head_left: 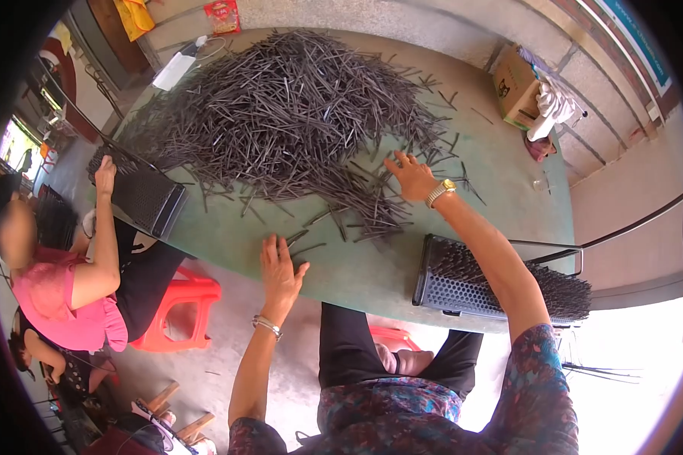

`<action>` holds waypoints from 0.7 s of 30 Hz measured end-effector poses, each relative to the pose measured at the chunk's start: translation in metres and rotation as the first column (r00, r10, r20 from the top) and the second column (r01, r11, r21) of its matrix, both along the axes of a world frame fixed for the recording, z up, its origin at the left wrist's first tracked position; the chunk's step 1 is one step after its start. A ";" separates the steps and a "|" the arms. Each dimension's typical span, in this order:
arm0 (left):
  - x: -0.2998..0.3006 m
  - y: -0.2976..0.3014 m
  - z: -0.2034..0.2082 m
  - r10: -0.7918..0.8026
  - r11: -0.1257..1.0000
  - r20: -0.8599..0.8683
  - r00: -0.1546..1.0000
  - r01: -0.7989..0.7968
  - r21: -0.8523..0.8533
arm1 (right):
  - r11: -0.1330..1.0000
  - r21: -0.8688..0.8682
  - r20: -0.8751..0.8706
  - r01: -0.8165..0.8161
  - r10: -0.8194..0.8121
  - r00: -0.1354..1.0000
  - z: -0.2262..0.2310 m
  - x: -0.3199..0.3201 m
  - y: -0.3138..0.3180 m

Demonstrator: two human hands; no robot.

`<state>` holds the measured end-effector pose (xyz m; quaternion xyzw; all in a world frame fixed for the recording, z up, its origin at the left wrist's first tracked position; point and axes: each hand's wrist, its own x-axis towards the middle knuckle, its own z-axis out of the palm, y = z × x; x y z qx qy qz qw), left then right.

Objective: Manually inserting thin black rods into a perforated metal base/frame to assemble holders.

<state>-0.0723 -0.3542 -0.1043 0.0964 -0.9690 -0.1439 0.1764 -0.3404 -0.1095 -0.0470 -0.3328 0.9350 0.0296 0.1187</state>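
A large heap of thin dark rods (281, 114) covers the far middle of the green table (228, 231). My left hand (281, 274) is at the table's near edge, fingers spread, beside a few loose rods (305, 249). It holds nothing that I can see. Farther right, my right hand (415, 179) reaches over the heap's right fringe with its fingers apart, and no rod shows in its grasp. Below my right forearm stands a black perforated rack (463, 292) with many short dark rods upright in its holes.
A person in pink (68, 292) sits at the left, one hand at another black perforated rack (148, 199). A cardboard box (516, 87) with cloth stands at the far right. Red stools (182, 311) are below the table. A white power strip (176, 70) lies behind the heap.
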 end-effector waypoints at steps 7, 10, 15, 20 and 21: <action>-0.042 0.016 -0.002 -0.260 0.925 -0.145 0.955 0.290 0.247 | 0.993 0.020 -0.167 -0.118 0.120 0.979 -0.029 -0.017 -0.007; -0.076 0.030 -0.003 -0.313 0.900 -0.191 0.930 0.355 0.255 | 0.997 -0.055 -0.221 -0.058 0.044 0.974 -0.039 -0.016 -0.006; -0.101 0.039 -0.009 -0.295 0.907 -0.295 0.909 0.363 0.213 | 0.917 -0.262 0.118 0.300 -0.278 0.953 -0.032 0.001 -0.031; -0.080 0.062 -0.014 0.151 0.405 -0.144 0.978 0.072 0.911 | 0.919 -0.286 0.049 0.271 -0.268 0.962 -0.034 0.006 -0.024; -0.079 0.063 -0.009 0.152 0.405 -0.145 0.978 0.072 0.911 | 0.931 -0.229 -0.004 0.283 -0.292 0.956 -0.031 0.004 -0.024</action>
